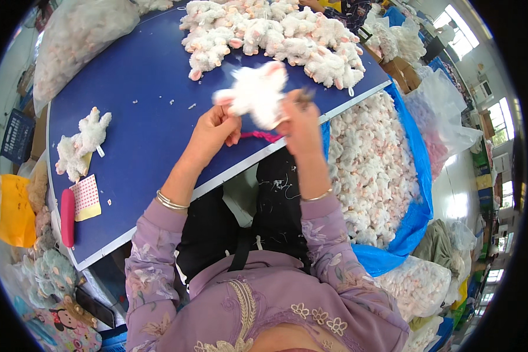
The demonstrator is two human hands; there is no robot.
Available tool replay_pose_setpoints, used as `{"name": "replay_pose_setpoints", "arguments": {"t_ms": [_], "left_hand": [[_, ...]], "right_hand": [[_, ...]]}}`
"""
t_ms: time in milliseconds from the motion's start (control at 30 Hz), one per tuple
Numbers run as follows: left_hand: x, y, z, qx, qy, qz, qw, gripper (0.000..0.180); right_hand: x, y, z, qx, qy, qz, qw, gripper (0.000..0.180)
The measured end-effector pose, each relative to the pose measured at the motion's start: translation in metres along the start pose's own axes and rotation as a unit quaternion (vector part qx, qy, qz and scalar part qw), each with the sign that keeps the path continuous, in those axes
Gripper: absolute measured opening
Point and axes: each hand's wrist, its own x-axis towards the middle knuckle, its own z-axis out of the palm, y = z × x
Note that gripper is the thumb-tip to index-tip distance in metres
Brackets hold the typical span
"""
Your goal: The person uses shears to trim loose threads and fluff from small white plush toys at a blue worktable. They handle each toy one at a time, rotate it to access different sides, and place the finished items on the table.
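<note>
White plush toy [257, 97] with pink ears hangs above the tabletop [146, 129], between the two hands and a little beyond them, just inside the near edge. The left hand [217, 130] meets it at its lower left, thumb and fingers pinching a limb of it. The right hand [300, 126] is at its lower right, with curled fingers; motion blurs them, so I cannot tell whether they pinch the toy. A small dark object [304, 100], too blurred to identify, shows at the top of the right hand. Between the wrists, at the near edge, is a magenta cord [259, 136].

Along the far edge, reaching toward the right corner, spreads a heap of white plush toys [258, 35]. By the left edge lies more white plush [92, 129] with a white tag [100, 151]. Toward the near left corner are a sheet of pink dots [88, 196] and a pink case [67, 217]. Beside the near edge's right part, below it, a blue-walled sack [419, 188] holds many more toys.
</note>
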Motion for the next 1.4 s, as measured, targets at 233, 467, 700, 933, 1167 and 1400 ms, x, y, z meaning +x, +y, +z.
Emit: {"name": "replay_pose_setpoints", "arguments": {"t_ms": [233,467,700,933,1167,1400], "left_hand": [[0.05,-0.004,-0.051,0.158,0.146,0.109,0.971,0.014],[0.11,0.009,-0.068,0.542,0.258,0.273,0.752,0.035],[0.135,0.006,-0.098,0.578,0.221,0.098,0.779,0.046],[0.098,0.006,-0.151,0.206,0.347,0.178,0.898,0.037],[0.032,-0.006,-0.106,0.236,0.155,0.107,0.953,0.033],[-0.004,0.0,-0.044,0.02,0.027,0.019,0.999,0.033]], "right_hand": [[0.0,-0.115,-0.093,0.162,0.188,-0.251,0.935,0.026],[0.009,-0.014,-0.039,-0.162,0.004,-0.016,0.987,0.015],[0.011,0.029,-0.024,-0.276,-0.054,-0.021,0.96,0.027],[0.069,0.032,-0.06,-0.312,0.063,-0.152,0.936,0.035],[0.033,0.048,0.015,-0.422,-0.188,-0.098,0.881,0.028],[-0.011,0.032,0.016,-0.169,-0.104,0.056,0.978,0.034]]}}
